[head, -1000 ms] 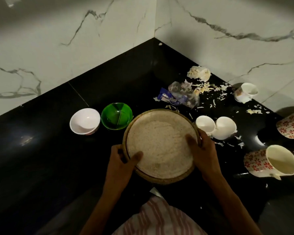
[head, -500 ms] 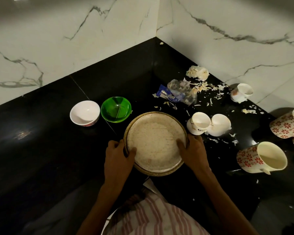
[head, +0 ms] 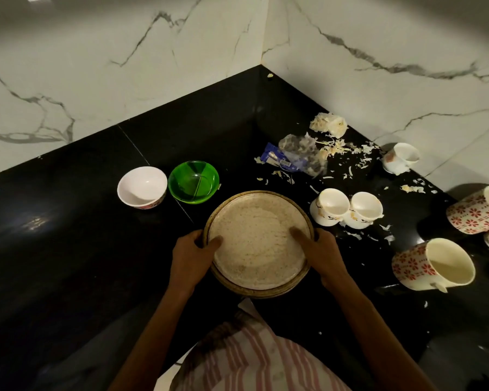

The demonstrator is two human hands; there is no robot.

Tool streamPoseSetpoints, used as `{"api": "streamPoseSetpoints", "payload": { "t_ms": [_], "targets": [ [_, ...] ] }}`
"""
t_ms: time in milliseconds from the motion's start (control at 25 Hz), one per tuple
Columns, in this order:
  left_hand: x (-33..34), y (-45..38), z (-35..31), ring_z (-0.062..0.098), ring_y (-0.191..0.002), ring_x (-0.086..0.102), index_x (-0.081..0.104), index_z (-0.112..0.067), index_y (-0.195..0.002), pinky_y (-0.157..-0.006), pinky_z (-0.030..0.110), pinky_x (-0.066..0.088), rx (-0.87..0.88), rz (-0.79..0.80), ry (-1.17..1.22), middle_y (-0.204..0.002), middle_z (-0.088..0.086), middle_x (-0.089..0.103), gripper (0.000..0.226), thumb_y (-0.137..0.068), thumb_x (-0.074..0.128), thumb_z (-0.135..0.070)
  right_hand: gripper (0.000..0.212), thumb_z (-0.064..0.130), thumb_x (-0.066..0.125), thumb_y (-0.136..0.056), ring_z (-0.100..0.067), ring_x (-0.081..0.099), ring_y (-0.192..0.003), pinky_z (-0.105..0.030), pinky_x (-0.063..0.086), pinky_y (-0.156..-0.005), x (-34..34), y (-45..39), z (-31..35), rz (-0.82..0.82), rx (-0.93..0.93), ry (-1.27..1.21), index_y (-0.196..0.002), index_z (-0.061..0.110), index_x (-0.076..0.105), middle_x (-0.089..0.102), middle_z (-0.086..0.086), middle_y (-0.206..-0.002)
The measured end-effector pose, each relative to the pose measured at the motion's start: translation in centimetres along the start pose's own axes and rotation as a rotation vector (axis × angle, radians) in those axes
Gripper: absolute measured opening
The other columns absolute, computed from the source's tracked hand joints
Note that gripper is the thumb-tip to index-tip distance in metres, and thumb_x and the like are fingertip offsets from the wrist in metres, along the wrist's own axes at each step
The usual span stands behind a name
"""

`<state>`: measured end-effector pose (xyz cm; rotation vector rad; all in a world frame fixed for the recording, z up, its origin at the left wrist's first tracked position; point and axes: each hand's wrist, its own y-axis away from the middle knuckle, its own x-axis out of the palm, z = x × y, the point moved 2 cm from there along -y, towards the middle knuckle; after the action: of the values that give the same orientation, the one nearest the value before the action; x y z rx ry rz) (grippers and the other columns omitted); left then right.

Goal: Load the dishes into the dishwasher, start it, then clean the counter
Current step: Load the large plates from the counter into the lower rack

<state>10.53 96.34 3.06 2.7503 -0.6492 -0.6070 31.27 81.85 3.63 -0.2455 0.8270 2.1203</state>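
At counter corner, near edge, a stack of speckled plates (head: pixel 256 241) held by both hands; looks like two or three plates nested, exact count can't tell. Left hand (head: pixel 191 256) grips the left rim, thumb lying over the top face, fingers curled under and out of sight. Right hand (head: pixel 321 251) grips the right rim the same way, thumb on top, other fingers wrapped round the edge. Can't tell if the stack is resting on the black counter (head: pixel 68 249) or just lifted off it.

Step judged: gathering dishes, very start of the loading part; dishwasher not in view, nothing loaded as far as visible. White bowl (head: pixel 141 187) and green bowl (head: pixel 193 182) sit touching behind-left of the stack. Two small white cups (head: pixel 347 208) on their sides just right of it, floral mugs (head: pixel 432 263) tipped over further right, another cup (head: pixel 401 158) near the wall. Food scraps (head: pixel 328 125) and a plastic wrapper (head: pixel 294 156) scattered behind.

Next move likely needs an even two-handed lift, stack kept level so plates don't slide, then a carry to the dishwasher, clear of the cups beside the right hand
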Motion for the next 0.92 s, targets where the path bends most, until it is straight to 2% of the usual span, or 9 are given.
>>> {"api": "streamPoseSetpoints", "payload": {
  "t_ms": [80,200,400,480,560,680,800,880,920],
  "targets": [
    [0.0,0.2,-0.1,0.0,-0.079,0.061,0.069,-0.018,-0.102,-0.063,0.017,0.047,-0.009,0.018,0.029,-0.086,-0.014,0.065,0.017,-0.087,0.069,-0.025,0.049,0.04,0.073,-0.083,-0.02,0.063,-0.1,-0.036,0.055,-0.078,0.3,1.1,-0.2,0.056,0.034,-0.172,-0.121,0.015,0.054,0.063,-0.001,-0.114],
    [0.1,0.7,0.0,0.002,-0.081,0.063,0.068,-0.021,-0.098,-0.062,0.017,0.047,0.006,0.025,0.054,-0.087,-0.014,0.066,0.009,-0.089,0.066,-0.025,0.039,0.029,0.074,-0.084,-0.017,0.065,-0.098,-0.032,0.056,-0.074,0.2,3.4,0.5,0.104,0.004,-0.405,-0.117,0.022,0.054,0.066,0.001,-0.113],
    [1.2,3.3,-0.9,-0.009,-0.07,0.063,0.061,-0.033,-0.089,-0.061,0.015,0.047,0.068,0.074,0.074,-0.086,-0.016,0.064,0.004,-0.091,0.063,-0.031,0.041,0.025,0.078,-0.08,-0.013,0.067,-0.096,-0.033,0.059,-0.074,-2.0,7.1,3.0,-0.024,-0.224,-0.361,-0.115,0.022,0.057,0.068,0.005,-0.108],
    [2.3,5.0,-1.6,-0.006,-0.086,0.062,0.057,-0.03,-0.112,-0.068,0.015,0.051,0.038,0.11,0.196,-0.102,-0.016,0.063,0.027,-0.088,0.064,-0.039,0.04,0.027,0.078,-0.08,-0.004,0.066,-0.091,-0.027,0.058,-0.07,-3.0,9.4,4.1,-0.098,-0.339,-0.276,-0.113,0.023,0.057,0.067,0.011,-0.103],
    [3.7,6.3,-2.2,0.009,-0.106,0.061,0.046,-0.03,-0.132,-0.085,0.033,0.055,-0.07,0.142,0.374,-0.121,-0.011,0.059,0.062,-0.079,0.066,-0.054,0.037,0.028,0.078,-0.08,0.003,0.066,-0.083,-0.021,0.056,-0.061,-3.9,12.3,4.8,-0.152,-0.44,-0.215,-0.11,0.027,0.055,0.065,0.018,-0.094],
    [6.0,8.4,-2.6,0.025,-0.114,0.061,0.046,-0.027,-0.137,-0.094,0.052,0.05,-0.276,0.248,0.594,-0.131,0.003,0.058,0.082,-0.07,0.069,-0.069,0.043,0.032,0.075,-0.082,0.005,0.066,-0.082,-0.025,0.059,-0.062,-4.8,16.6,4.8,-0.067,-0.557,-0.151,-0.12,0.031,0.053,0.065,0.029,-0.095],
    [7.8,12.8,-3.6,0.019,-0.092,0.072,0.067,-0.02,-0.111,-0.075,0.036,0.059,-0.304,0.436,0.759,-0.103,0.009,0.073,0.04,-0.097,0.045,-0.051,0.053,0.039,0.07,-0.085,0.006,0.065,-0.099,-0.024,0.059,-0.075,-5.9,20.2,3.5,0.09,-0.646,-0.132,-0.133,0.033,0.049,0.066,0.024,-0.113],
    [9.0,15.8,-3.0,0.006,-0.066,0.071,0.06,-0.015,-0.099,-0.053,0.021,0.055,-0.266,0.531,0.74,-0.072,-0.005,0.074,0.041,-0.103,0.025,-0.036,0.056,0.039,0.065,-0.09,0.003,0.064,-0.106,-0.025,0.059,-0.078,-6.8,21.8,2.0,0.101,-0.709,-0.1,-0.14,0.025,0.047,0.065,0.016,-0.122],
    [9.4,17.2,-2.8,0.004,-0.066,0.07,0.057,-0.014,-0.1,-0.053,0.019,0.054,-0.252,0.586,0.754,-0.071,-0.008,0.074,0.042,-0.103,0.021,-0.035,0.055,0.038,0.064,-0.092,0.002,0.064,-0.106,-0.026,0.059,-0.078,-7.4,22.5,1.3,0.098,-0.714,-0.103,-0.141,0.023,0.046,0.065,0.015,-0.122]
  ]
}}
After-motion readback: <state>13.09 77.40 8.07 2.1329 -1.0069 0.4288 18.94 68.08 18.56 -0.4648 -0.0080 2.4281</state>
